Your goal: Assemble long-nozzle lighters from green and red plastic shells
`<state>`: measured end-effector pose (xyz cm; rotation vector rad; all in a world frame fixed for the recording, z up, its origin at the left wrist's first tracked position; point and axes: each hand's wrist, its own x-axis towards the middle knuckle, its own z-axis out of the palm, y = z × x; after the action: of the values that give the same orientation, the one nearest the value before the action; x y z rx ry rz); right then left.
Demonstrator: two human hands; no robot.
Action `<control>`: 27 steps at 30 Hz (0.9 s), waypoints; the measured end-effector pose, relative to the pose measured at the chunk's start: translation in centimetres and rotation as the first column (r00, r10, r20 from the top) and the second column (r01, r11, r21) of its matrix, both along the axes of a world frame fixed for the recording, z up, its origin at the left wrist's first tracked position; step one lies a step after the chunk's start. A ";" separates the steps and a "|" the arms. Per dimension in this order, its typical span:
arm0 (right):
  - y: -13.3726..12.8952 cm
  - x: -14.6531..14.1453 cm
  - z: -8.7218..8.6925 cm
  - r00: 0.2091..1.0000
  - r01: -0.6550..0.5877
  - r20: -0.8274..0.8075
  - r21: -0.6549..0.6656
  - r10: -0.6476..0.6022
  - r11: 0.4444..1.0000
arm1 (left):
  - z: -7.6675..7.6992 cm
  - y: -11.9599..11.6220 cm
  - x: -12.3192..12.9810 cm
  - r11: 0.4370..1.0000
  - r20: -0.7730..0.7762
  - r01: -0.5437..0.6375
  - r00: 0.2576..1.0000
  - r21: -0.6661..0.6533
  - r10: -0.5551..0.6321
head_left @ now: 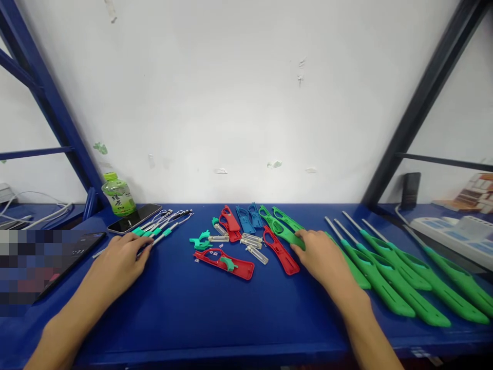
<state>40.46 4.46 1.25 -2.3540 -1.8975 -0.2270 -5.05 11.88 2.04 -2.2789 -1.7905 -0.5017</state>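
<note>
My left hand (125,257) is at the left, fingers closed on a metal lighter tube with a teal collar (167,233). Several similar tubes with thin white wires (164,216) lie beside and partly under it. My right hand (318,252) grips the near end of a green lighter handle half (283,231), its fingertips bent over the edge. Another green half (288,218) lies just behind. Close to that hand rests a red handle half (283,252). A second red half (227,263) lies nearer the front, with a teal trigger (229,264) on it.
Clear fuel tanks (257,253), blue handle halves (245,220) and a teal trigger (201,240) lie mid-table. Assembled green lighters (389,272) fan out on the right. A phone (134,218) and a green-capped bottle (118,195) stand back left, before a white wall (246,103).
</note>
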 end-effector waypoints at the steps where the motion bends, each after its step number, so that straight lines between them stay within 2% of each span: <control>1: 0.0 0.0 0.1 1.000 0.001 -0.003 0.006 -0.001 1.000 | 0.1 0.0 -0.4 1.000 -0.015 -0.017 1.000 -0.009 0.017; 8: -0.1 0.1 -0.1 0.999 -0.011 -0.040 0.057 0.014 0.998 | 0.0 0.2 -1.5 0.992 -0.035 -0.051 0.998 -0.114 0.048; 12: 0.3 1.6 0.1 0.997 -0.034 -0.067 0.053 0.037 0.998 | -0.1 0.4 -1.6 0.988 -0.022 -0.061 0.998 -0.141 0.058; 20: 4.6 6.2 3.3 0.995 0.013 -0.096 -0.035 -0.017 0.999 | 0.3 0.1 -0.8 0.984 0.002 -0.101 0.995 -0.146 0.102; 23: 6.0 6.0 3.5 0.995 0.020 -0.095 -0.072 -0.026 0.997 | 0.3 0.1 -0.5 0.981 0.006 -0.113 0.993 -0.154 0.116; 27: 6.6 4.1 2.6 0.997 0.003 -0.071 -0.095 -0.010 0.995 | 0.0 0.3 -0.4 0.983 0.003 -0.105 0.994 -0.152 0.107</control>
<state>44.54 11.08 3.81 -2.3936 -1.9088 -0.0526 -5.47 12.17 2.05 -2.2646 -2.0064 -0.3715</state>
